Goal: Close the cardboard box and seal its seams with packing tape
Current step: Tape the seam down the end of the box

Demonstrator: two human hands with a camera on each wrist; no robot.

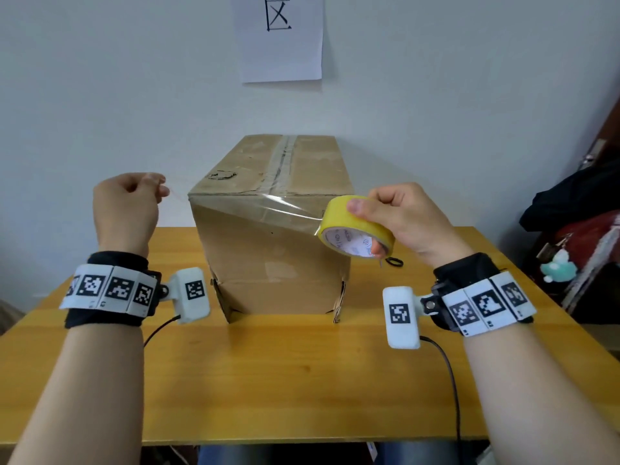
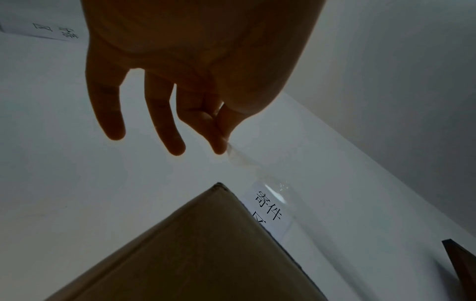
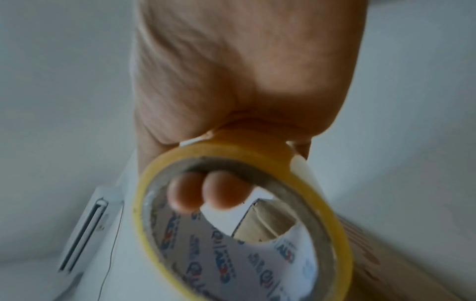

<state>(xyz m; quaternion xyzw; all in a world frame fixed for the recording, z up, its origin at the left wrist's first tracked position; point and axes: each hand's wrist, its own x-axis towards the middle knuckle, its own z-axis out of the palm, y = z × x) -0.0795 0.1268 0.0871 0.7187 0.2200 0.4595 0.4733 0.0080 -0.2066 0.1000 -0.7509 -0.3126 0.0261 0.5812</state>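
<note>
While the left hand [image 1: 125, 209] pinches the free end of the clear strip [image 1: 285, 209] between thumb and fingers [image 2: 219, 142], the right hand [image 1: 402, 223] grips the yellow tape roll [image 1: 355, 226], fingers hooked through its core. The cardboard box [image 1: 271, 250] stands closed on the wooden tabletop [image 1: 302, 380], its top seam already taped. The strip hangs stretched over the near top edge; it wants keeping taut and level, then lowering squarely onto that edge seam and pressing flat, lest it wrinkle. A white wall [image 1: 134, 78] with a paper sign [image 1: 280, 38] stands behind; dark bags [image 1: 577, 213] sit at right.
</note>
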